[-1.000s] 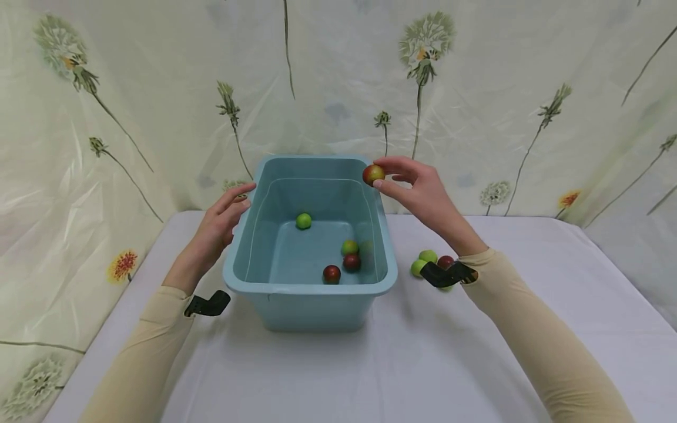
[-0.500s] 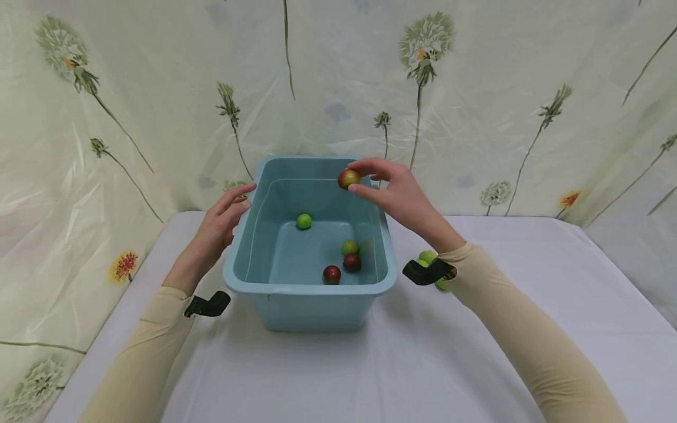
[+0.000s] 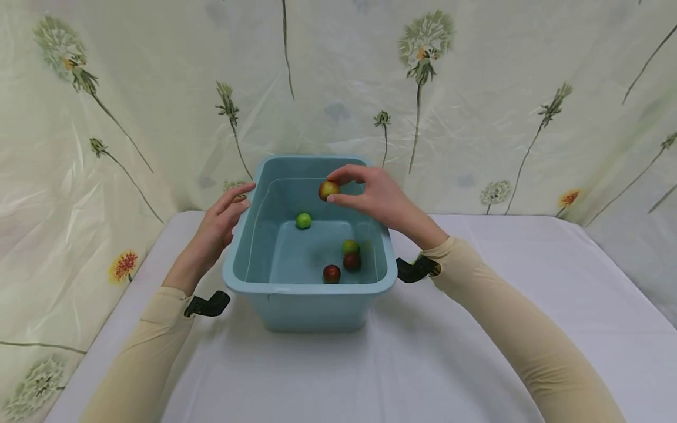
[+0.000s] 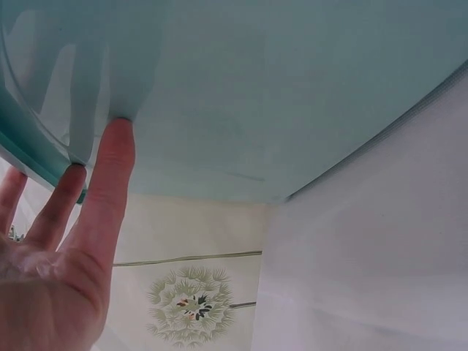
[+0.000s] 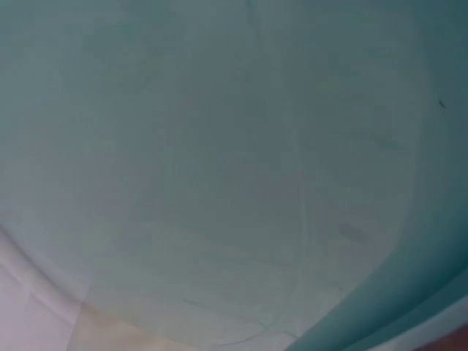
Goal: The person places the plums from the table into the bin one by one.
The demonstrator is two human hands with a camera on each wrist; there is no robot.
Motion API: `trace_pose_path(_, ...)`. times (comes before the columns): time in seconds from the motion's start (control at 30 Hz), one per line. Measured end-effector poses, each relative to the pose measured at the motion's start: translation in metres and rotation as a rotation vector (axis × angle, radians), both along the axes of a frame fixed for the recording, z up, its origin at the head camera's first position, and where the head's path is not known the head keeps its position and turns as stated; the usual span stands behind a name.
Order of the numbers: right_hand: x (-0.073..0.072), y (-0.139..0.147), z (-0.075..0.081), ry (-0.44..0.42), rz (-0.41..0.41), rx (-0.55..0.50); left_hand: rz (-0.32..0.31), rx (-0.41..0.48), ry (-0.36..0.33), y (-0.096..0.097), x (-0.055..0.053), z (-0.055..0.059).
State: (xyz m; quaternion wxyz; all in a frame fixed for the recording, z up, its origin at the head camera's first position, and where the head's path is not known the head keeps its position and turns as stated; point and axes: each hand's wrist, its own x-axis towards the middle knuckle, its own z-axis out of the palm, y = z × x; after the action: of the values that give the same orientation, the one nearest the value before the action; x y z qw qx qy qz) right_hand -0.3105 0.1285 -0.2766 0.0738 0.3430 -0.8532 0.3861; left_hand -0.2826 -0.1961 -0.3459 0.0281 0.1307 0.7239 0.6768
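Note:
Between thumb and fingers, my right hand (image 3: 378,194) pinches a small red-and-yellow plum (image 3: 328,190) over the inside of a light blue plastic tub (image 3: 312,289). My left hand (image 3: 214,226) is at the tub's left side with fingers extended. In the left wrist view, its fingertips (image 4: 121,128) meet the tub's outer wall (image 4: 278,95). On the tub's floor lie a green fruit (image 3: 304,221) toward the back, and near the right front a second green fruit (image 3: 350,247), a dark red plum (image 3: 351,262) and another dark red plum (image 3: 331,274). The right wrist view shows mostly tub wall (image 5: 219,161).
The tub stands on a white-covered table (image 3: 502,329). Behind it hangs a curtain (image 3: 338,76) printed with dandelions. A black wrist camera (image 3: 415,270) sits beside the tub's right rim, and the pile of fruit there is almost wholly hidden by it and the sleeve (image 3: 476,288).
My right hand has carried the plum leftward and slightly down, from the tub's right rim to above its interior. The fruit pile on the right became covered by the wrist. My left hand stayed put.

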Motion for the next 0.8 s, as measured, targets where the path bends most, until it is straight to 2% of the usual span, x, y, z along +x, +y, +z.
trace_pose_path(0.3, 0.0001, -0.0075, -0.0048, -0.068, -0.002, 0.128, 0.003, 0.012, 0.001, 0.0004, -0.0002, -0.0002)
trace_pose_path(0.8, 0.0012, -0.0075, -0.0066, -0.064, 0.006, 0.125, 0.005, 0.016, -0.010, 0.0008, -0.0007, -0.0002)
